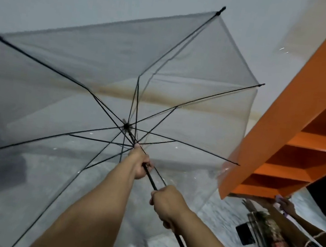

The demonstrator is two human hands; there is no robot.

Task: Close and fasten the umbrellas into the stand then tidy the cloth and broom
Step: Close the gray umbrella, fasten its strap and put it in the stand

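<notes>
A clear umbrella (107, 68) with black ribs fills the middle of the view, its canopy spread open and facing away from me. My left hand (140, 163) grips the black shaft high up, just under the runner where the ribs meet. Lower on the same shaft my right hand (166, 205) is closed around it. The shaft runs down toward the bottom edge past my right forearm. A dark shape (6, 165) shows blurred through the canopy at the lower left; I cannot tell what it is. No stand or broom can be made out.
An orange shelf unit (296, 130) stands close on the right, near the canopy's edge. Below it another person's hands (285, 205) reach in, above a dark patterned container (268, 230) on the pale tiled floor (218, 212). A pale wall lies behind.
</notes>
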